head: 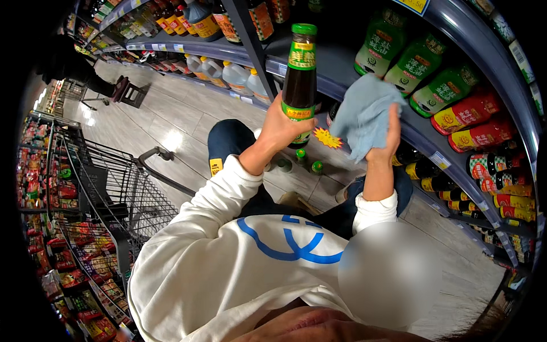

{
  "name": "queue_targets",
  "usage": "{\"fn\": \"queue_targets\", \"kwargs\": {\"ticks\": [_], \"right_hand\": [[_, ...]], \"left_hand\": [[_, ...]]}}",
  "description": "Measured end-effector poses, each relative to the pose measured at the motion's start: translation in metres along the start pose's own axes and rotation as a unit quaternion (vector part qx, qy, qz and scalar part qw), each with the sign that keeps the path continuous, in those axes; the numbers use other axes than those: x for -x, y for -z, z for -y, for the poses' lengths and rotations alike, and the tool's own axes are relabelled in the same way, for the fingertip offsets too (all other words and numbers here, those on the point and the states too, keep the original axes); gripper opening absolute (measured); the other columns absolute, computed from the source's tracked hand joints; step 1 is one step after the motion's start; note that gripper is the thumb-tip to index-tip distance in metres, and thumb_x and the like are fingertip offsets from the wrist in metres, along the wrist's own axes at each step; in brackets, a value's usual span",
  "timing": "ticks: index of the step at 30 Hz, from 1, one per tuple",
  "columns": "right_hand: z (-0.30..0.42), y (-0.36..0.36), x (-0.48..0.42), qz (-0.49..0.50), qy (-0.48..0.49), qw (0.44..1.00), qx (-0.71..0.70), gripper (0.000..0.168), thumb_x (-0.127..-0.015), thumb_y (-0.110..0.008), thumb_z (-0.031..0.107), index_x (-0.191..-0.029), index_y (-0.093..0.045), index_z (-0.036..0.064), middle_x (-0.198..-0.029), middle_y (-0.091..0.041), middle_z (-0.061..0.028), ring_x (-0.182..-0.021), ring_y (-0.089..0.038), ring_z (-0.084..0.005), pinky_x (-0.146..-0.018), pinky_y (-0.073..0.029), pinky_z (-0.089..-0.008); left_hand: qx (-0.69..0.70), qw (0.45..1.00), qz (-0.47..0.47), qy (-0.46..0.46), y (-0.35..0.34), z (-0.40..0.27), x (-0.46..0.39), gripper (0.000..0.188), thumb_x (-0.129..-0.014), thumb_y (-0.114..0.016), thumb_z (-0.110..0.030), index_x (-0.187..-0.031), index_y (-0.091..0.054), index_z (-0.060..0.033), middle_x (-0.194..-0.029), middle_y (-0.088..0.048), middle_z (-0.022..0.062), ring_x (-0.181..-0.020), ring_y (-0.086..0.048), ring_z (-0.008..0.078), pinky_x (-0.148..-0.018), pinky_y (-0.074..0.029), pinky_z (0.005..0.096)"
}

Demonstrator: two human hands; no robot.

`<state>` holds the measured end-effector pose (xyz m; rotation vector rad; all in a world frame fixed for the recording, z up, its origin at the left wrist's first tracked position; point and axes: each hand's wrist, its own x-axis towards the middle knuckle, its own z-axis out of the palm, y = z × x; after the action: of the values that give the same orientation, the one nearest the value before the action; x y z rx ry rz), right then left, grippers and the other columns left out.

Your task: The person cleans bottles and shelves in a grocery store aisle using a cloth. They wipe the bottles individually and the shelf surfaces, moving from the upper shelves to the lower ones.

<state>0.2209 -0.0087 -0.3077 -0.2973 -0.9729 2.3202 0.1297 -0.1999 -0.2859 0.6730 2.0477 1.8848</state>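
My left hand (280, 130) grips the lower part of a dark glass sauce bottle (300, 85) with a green cap and green labels, held upright in front of the shelf. To its right, my right hand (386, 134) holds a crumpled light-blue cloth (367, 113), thumb up along its side. Cloth and bottle are apart. Green-capped bottles (316, 167) stand on the floor between my knees. Beyond the cloth, large green-and-white bottles (380, 45) stand on the shelf beside red-labelled ones (468, 113).
A wire shopping cart (124, 171) stands at my left, before racks of packets (42, 171). Clear jugs (235, 77) line a low shelf. A yellow star-shaped tag (327, 137) sticks out near the shelf edge (440, 160). At upper left is a person in dark clothes (72, 64) by a dark stool (133, 95).
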Motion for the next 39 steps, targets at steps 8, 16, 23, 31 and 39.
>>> {"fn": "queue_targets", "kwargs": {"ticks": [8, 16, 23, 31, 39], "right_hand": [[-0.009, -0.050, 0.010, 0.094, 0.334, 0.860, 0.375, 0.063, -0.077, -0.068, 0.002, -0.137, -0.048, 0.008, -0.145, -0.037, -0.0131, -0.131, -0.038, -0.0246, -0.107, -0.031, -0.0350], [-0.002, -0.026, -0.001, 0.105, 0.263, 0.927, 0.245, 0.058, -0.075, -0.052, -0.010, -0.132, -0.049, 0.000, -0.120, -0.054, -0.0143, -0.094, -0.063, -0.0231, -0.087, -0.050, -0.0345], [0.018, -0.026, 0.002, 0.075, 0.145, 0.987, 0.004, 0.035, -0.094, -0.054, 0.014, -0.122, -0.053, -0.006, -0.107, -0.063, -0.0187, -0.081, -0.067, -0.0288, -0.076, -0.055, -0.0377], [0.021, -0.021, -0.001, -0.040, 0.071, 0.996, -0.046, 0.048, -0.099, -0.051, 0.032, -0.138, -0.042, 0.006, -0.121, -0.058, -0.0241, -0.093, -0.065, -0.0319, -0.082, -0.055, -0.0405], [0.022, -0.015, 0.003, -0.004, 0.023, 0.999, -0.049, 0.054, -0.099, -0.049, 0.026, -0.147, -0.027, 0.014, -0.122, -0.056, -0.0260, -0.089, -0.067, -0.0331, -0.075, -0.058, -0.0421]], "left_hand": [[-0.255, 0.966, 0.029, -0.034, -0.031, 0.013, 0.028, 0.064, -0.062, -0.078, -0.019, -0.117, -0.049, -0.0026, -0.105, -0.062, 0.0215, -0.100, -0.061, 0.0385, -0.082, -0.049, 0.0412], [-0.057, 0.972, 0.226, 0.019, -0.029, 0.023, 0.038, 0.073, -0.064, -0.081, -0.011, -0.125, -0.044, 0.0010, -0.102, -0.063, 0.0085, -0.095, -0.058, 0.0153, -0.086, -0.048, 0.0329], [0.082, 0.897, 0.405, 0.158, -0.014, 0.011, 0.033, 0.069, -0.063, -0.083, -0.017, -0.122, -0.052, -0.0012, -0.107, -0.061, 0.0072, -0.097, -0.057, 0.0164, -0.089, -0.045, 0.0314], [0.127, 0.952, 0.231, 0.155, 0.016, -0.039, -0.045, 0.045, -0.071, -0.081, -0.020, -0.107, -0.059, -0.0023, -0.093, -0.065, 0.0062, -0.084, -0.063, 0.0168, -0.078, -0.053, 0.0327], [0.008, 0.997, 0.073, -0.027, 0.018, -0.010, -0.196, 0.055, -0.071, -0.083, -0.012, -0.114, -0.050, -0.0034, -0.102, -0.062, 0.0089, -0.094, -0.063, 0.0221, -0.085, -0.052, 0.0386]]}}
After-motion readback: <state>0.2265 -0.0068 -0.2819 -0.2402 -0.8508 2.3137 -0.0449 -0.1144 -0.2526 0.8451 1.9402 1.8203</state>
